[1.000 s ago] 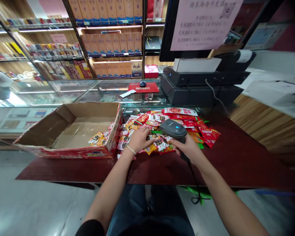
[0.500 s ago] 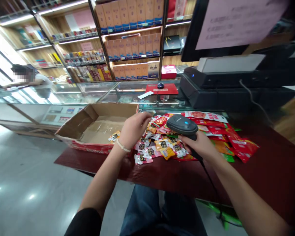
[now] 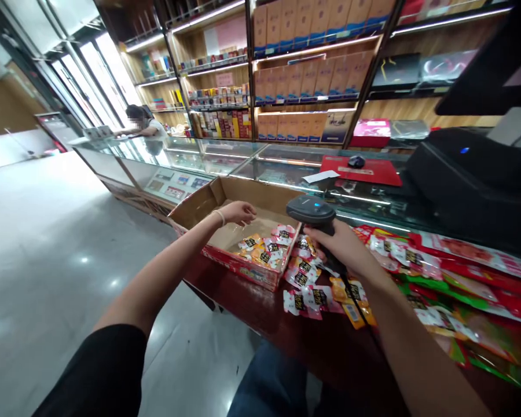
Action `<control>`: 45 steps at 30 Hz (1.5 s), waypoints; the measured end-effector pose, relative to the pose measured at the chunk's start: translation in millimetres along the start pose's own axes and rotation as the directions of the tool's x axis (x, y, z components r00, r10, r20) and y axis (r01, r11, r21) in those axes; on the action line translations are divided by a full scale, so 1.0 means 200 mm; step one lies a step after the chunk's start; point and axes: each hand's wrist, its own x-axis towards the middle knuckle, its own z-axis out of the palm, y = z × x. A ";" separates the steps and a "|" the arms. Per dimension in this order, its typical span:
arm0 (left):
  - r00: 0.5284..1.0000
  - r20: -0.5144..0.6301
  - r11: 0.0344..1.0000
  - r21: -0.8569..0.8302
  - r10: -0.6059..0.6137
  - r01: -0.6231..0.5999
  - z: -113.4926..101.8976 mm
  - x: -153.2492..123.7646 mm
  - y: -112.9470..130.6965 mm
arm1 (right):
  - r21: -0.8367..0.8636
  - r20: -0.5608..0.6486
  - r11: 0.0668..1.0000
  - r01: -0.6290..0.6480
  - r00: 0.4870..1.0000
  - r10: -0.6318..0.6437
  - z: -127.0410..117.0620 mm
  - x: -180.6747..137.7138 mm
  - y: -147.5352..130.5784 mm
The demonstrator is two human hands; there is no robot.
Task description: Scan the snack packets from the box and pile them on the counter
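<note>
My right hand grips the handle of a black barcode scanner, held above small snack packets on the dark red table. My left hand hovers over the open cardboard box, fingers loosely spread and nothing in them. Several small packets lie in the box's near right corner, just below that hand.
More red and green snack bags cover the table to the right. A black register stands behind them. A glass counter carries a red mat with a mouse. Another person leans on the far counter. Shelves of boxes line the wall.
My left hand picked up packets from the pile, carried them left over the box and let them go; more packets now lie in the box. My view swung left.
</note>
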 end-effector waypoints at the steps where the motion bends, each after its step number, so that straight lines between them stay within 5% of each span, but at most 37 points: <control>1: 0.999 0.030 1.000 -0.014 -0.027 0.027 0.00 0.05 -0.04 | -0.007 0.015 1.000 0.006 1.000 -0.006 0.01 0.02 0.00; 5: 0.988 0.136 0.997 0.031 -0.074 0.071 0.07 0.20 -0.19 | -0.062 0.052 0.998 0.023 0.998 -0.019 0.01 0.06 0.03; 12: 0.966 0.254 0.997 0.056 0.039 -0.055 0.24 0.24 -0.34 | -0.089 0.035 0.996 0.003 0.999 0.000 -0.03 0.08 0.08; 15: 0.957 0.289 0.972 0.221 0.013 -0.080 0.25 0.22 -0.29 | -0.092 0.042 0.996 0.007 0.999 -0.003 -0.05 0.08 0.07; 21: 0.995 0.095 0.830 0.553 0.024 -0.073 0.13 0.13 -0.03 | -0.050 0.009 0.999 0.012 1.000 -0.011 -0.08 0.04 0.04; 24: 0.997 0.008 0.919 0.388 0.079 -0.075 0.07 0.06 0.08 | -0.001 -0.007 1.000 0.008 1.000 -0.008 -0.10 0.02 0.03; 28: 0.991 -0.070 0.982 -0.147 0.111 -0.121 0.10 -0.10 0.22 | 0.022 -0.060 0.999 0.031 0.998 -0.030 -0.13 -0.03 0.00; 31: 0.993 -0.081 0.840 -0.530 0.083 -0.114 0.21 -0.23 0.35 | 0.035 -0.084 0.997 0.070 0.994 -0.067 -0.15 -0.08 -0.04; 35: 0.997 0.068 0.415 -0.909 0.043 0.044 0.37 -0.37 0.50 | 0.071 -0.090 0.991 0.116 0.990 -0.109 -0.19 -0.18 -0.06; 40: 0.932 0.293 -0.003 -0.954 0.213 0.300 0.58 -0.47 0.61 | -0.063 -0.160 0.993 0.099 0.981 -0.108 -0.27 -0.38 -0.05; 45: 0.873 0.362 -0.085 -0.909 0.326 0.409 0.83 -0.52 0.66 | -0.131 -0.238 0.991 0.006 0.971 -0.037 -0.41 -0.62 -0.01</control>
